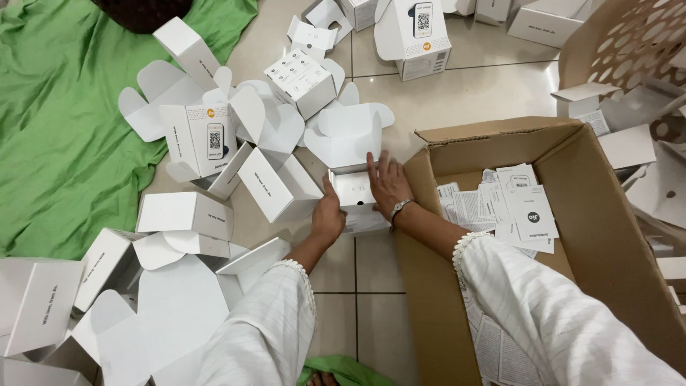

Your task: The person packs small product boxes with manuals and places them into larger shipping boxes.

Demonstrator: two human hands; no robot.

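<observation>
A small white carton (355,190) with its round-lobed lid flaps standing open rests on the tiled floor in the middle of the head view. My left hand (328,216) presses against its left side. My right hand (386,184), with a metal bracelet at the wrist, lies flat on its top and right edge. Both arms are in white striped sleeves. Inside the open carton something white shows, but I cannot make out what it is.
Several more open white cartons (275,182) lie scattered to the left and behind. A big brown cardboard box (593,214) holding printed white leaflets (525,207) stands to the right. Green cloth (64,129) covers the floor at left. A perforated beige basket (629,43) is at top right.
</observation>
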